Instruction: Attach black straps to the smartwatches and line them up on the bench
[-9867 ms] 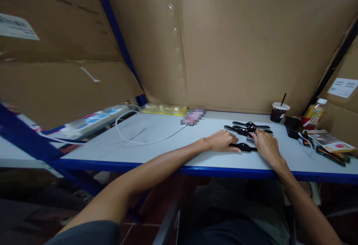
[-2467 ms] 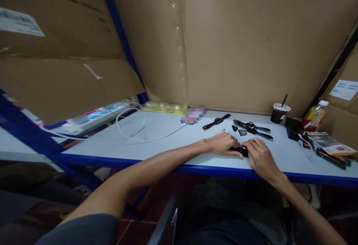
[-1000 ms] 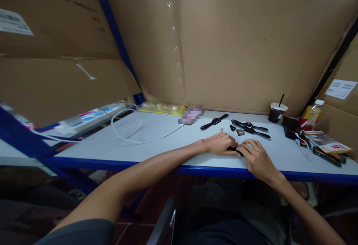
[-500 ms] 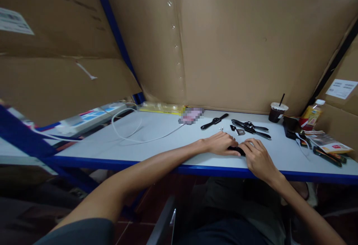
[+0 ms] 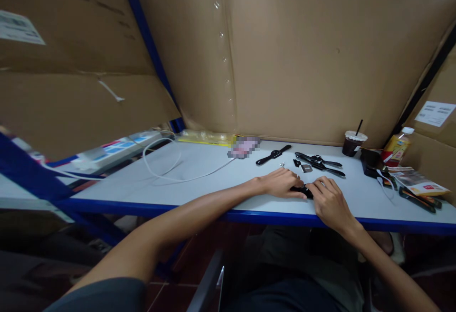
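Observation:
Close to the table's front edge, a black spokeshave (image 5: 303, 190) is held between my two hands, most of it covered by fingers. My left hand (image 5: 283, 183) is closed round its left end, thumb pointing right. On the other end, the bent fingers of my right hand (image 5: 328, 201) are closed. Just beyond my hands lie a flat metal blade (image 5: 306, 168) and a small black plate (image 5: 297, 163). Tiny silvery screws (image 5: 282, 165) sit behind my left hand. Another spokeshave (image 5: 273, 154) rests farther back, and more black spokeshaves (image 5: 319, 161) overlap to its right.
A phone-like blurred object (image 5: 244, 147) with a white cable (image 5: 199, 177) lies at the back. On the right stand a lidded drink cup (image 5: 354, 143), a bottle (image 5: 398, 147), a black box (image 5: 370, 162) and a packet (image 5: 422, 182). Cardboard (image 5: 285, 65) walls the back.
Both hands keep almost the same place. The spokeshave between them appears slightly turned, with more of its shiny middle showing.

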Action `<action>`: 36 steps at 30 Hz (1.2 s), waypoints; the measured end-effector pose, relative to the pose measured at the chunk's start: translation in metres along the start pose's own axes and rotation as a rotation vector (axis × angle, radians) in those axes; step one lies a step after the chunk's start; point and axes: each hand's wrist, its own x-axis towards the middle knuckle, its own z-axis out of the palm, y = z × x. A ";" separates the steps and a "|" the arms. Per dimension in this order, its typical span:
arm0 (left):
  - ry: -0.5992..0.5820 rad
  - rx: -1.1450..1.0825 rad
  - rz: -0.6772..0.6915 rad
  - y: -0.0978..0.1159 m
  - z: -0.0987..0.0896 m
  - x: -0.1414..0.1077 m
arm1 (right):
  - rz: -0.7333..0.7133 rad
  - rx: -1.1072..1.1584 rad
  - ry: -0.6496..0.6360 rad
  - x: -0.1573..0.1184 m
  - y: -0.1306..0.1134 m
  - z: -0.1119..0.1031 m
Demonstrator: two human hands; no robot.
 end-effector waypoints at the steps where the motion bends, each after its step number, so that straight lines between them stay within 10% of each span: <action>1: 0.002 -0.002 0.002 0.000 0.000 0.000 | -0.003 0.023 -0.008 0.000 0.001 0.001; 11: 0.000 0.028 -0.016 0.001 0.000 0.000 | -0.170 0.104 0.082 0.001 0.001 -0.002; 36: -0.013 0.023 -0.018 0.001 0.000 0.000 | -0.009 0.083 0.015 0.001 0.001 -0.001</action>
